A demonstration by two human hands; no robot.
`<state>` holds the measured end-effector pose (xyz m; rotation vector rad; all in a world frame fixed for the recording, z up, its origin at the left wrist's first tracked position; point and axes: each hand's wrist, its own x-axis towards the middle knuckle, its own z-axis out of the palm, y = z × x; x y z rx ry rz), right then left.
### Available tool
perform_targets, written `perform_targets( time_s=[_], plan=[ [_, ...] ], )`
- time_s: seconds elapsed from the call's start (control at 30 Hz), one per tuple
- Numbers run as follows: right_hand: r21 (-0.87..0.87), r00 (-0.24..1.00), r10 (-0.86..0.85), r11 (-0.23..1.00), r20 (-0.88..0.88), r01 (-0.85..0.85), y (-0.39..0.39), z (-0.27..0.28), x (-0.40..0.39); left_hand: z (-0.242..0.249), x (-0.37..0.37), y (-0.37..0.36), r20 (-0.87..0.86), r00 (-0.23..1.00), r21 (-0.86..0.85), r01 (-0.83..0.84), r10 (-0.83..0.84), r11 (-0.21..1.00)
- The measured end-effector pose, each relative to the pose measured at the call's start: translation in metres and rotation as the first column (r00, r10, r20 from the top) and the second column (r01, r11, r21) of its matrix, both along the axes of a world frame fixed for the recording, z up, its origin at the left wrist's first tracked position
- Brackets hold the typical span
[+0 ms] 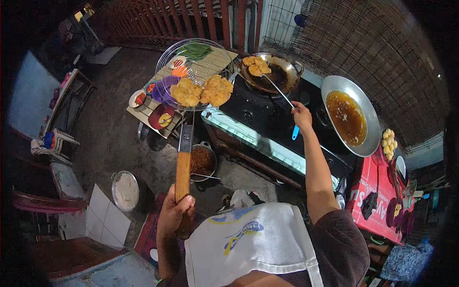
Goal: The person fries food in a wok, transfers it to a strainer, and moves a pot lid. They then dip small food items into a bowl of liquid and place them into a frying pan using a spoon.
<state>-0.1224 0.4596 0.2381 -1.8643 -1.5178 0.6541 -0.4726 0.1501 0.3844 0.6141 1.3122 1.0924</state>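
Black stove (232, 106): largest item, ahead of the person, carrying two woks. Red-covered tabletop (356, 203): at the right end of the stove, white lettering visible. Slatted wooden tabletop (143, 117): left of the stove. White apron (282, 234): worn by the person, printed in blue and yellow.

Silver wok (373, 115): right side of the stove, holding brown oil with pale foam patches. Dark wok (282, 71): farther left, containing dark liquid and golden fritters (258, 66) at its left side.

Wire skimmer (185, 134): raised, basket away from the person, with two fried patties (217, 91) side by side in it. The left hand (177, 210) has its fingers closed around the wooden handle.

Metal spatula (279, 91): extends into the dark wok, its far end at the fritters. The right hand (302, 117) has its fingers gripping the shaft, the blue handle end projecting below.

Metal pot (213, 155): below the slatted tabletop, near the stove, containing brown crumbly matter. Purple bowl (160, 91): on the slatted tabletop, partly behind the skimmer. Maroon bowl (154, 117): just beside it, holding yellow contents and a spoon. Pale round pieces (388, 143): grouped beside the silver wok; exact identity cannot be determined.
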Motion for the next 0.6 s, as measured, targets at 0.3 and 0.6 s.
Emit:
perform_targets(
  time_s=[0.3,0.6],
  plan=[
    [-0.020,0.993,0.002,1.000,0.121,0.000,0.002,0.018,-0.007,-0.003,0.000,0.003,-0.019,1.000,-0.016,-0.009,0.009,1.000],
    [0.038,0.990,0.034,0.998,0.140,-0.040,0.020,0.001,-0.003,-0.006,-0.001,0.002,-0.082,0.996,-0.015,0.043,-0.044,0.999]
  ],
)
